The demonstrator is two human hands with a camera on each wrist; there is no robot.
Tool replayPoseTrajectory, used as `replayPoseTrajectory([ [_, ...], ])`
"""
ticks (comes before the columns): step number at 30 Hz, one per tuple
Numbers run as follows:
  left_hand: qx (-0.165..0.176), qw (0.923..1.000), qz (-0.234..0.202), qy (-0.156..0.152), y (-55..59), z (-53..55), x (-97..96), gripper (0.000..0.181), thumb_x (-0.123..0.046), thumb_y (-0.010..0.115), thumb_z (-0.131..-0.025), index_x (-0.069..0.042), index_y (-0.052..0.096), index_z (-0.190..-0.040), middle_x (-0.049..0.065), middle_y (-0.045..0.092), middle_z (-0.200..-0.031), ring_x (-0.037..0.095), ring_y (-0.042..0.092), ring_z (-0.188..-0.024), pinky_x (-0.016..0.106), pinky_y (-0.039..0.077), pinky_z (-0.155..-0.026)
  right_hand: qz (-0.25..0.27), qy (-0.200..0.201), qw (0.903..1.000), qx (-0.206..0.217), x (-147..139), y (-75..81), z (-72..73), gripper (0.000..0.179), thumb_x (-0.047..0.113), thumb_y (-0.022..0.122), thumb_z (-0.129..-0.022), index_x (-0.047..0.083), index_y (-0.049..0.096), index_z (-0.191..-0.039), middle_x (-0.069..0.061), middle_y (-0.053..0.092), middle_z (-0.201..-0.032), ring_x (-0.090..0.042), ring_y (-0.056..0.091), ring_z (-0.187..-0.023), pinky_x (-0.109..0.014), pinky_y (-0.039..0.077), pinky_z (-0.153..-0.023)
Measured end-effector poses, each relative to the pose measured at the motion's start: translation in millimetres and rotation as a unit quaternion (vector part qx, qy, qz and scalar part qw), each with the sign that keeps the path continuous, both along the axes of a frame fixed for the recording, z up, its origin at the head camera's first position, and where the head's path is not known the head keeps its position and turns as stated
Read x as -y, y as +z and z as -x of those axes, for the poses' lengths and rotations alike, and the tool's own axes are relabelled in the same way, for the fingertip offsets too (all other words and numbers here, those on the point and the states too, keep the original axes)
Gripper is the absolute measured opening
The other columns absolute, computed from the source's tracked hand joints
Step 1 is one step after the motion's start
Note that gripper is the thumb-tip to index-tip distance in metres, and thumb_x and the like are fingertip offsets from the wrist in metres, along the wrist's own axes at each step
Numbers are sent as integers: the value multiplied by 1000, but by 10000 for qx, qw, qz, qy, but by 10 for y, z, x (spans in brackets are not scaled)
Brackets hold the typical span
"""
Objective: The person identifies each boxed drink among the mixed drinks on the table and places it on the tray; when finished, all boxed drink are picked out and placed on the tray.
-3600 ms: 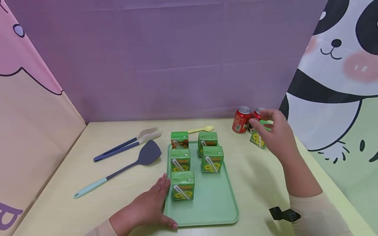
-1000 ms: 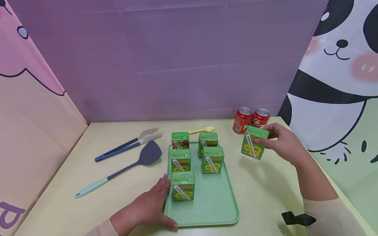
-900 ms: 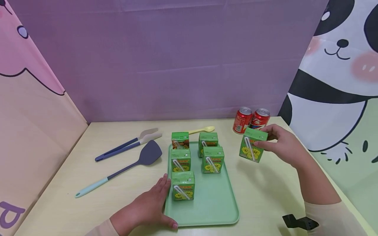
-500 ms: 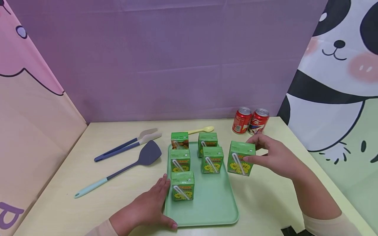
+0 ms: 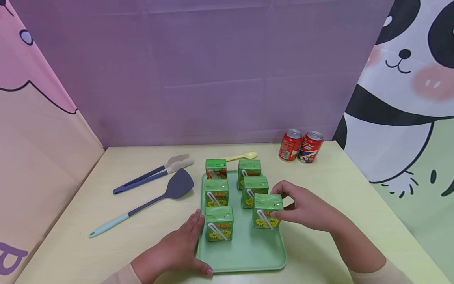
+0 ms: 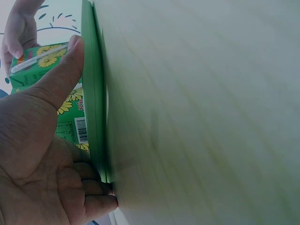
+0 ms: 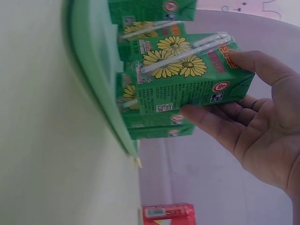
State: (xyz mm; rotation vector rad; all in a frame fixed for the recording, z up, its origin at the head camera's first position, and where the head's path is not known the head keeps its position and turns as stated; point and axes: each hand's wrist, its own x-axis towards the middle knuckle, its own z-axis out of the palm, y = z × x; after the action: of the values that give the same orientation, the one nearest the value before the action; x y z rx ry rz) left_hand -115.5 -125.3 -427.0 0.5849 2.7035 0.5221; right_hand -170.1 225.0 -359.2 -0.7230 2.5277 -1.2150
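My right hand [image 5: 306, 209] pinches a green drink carton [image 5: 261, 211] with a straw on its front, thumb near, fingers behind. This carton is upright over the right half of the green tray [image 5: 248, 256]; in the right wrist view a small gap seems to show under it. Several similar cartons stand on the tray: two are behind the held one, and a left column includes a front carton [image 5: 220, 228]. My left hand [image 5: 175, 250] rests along the tray's left edge, fingers straight and thumb at the front corner. In the left wrist view, its thumb [image 6: 61, 75] lies against the rim.
Two red drink cans [image 5: 291, 146] stand at the back right. A yellow spoon [image 5: 242, 156] lies behind the tray. To the left lie blue-handled tongs [image 5: 152, 175] and a dark spatula [image 5: 179, 184] with a pale blue handle. A purple backdrop [image 5: 220, 79] closes the rear.
My right hand has taken the carton from beside the cans and carried it left and toward me, over the tray. The left hand has stayed at the tray's edge.
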Motion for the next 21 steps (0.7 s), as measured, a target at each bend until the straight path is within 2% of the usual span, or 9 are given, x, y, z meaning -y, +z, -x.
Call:
replayPoseTrajectory([
  [7, 38, 10000, -7, 16, -5, 10, -1, 138, -79, 75, -57, -4, 17, -156, 16, 8, -165, 35, 16, -150, 58, 39, -107, 144, 394, 9979, 484, 85, -152, 2, 38, 28, 76, -87, 15, 52, -114, -5, 60, -115, -28, 57, -110, -27, 57, -80],
  [21, 16, 10000, -16, 41, -3, 22, -7, 139, -79, 75, -56, -4, 17, -156, 17, 8, -165, 35, 16, -150, 56, 38, -109, 174, 561, 9954, 758, 63, -251, 51, 41, 29, 74, -89, 16, 47, -118, -6, 57, -120, -26, 57, -112, -27, 56, -86],
])
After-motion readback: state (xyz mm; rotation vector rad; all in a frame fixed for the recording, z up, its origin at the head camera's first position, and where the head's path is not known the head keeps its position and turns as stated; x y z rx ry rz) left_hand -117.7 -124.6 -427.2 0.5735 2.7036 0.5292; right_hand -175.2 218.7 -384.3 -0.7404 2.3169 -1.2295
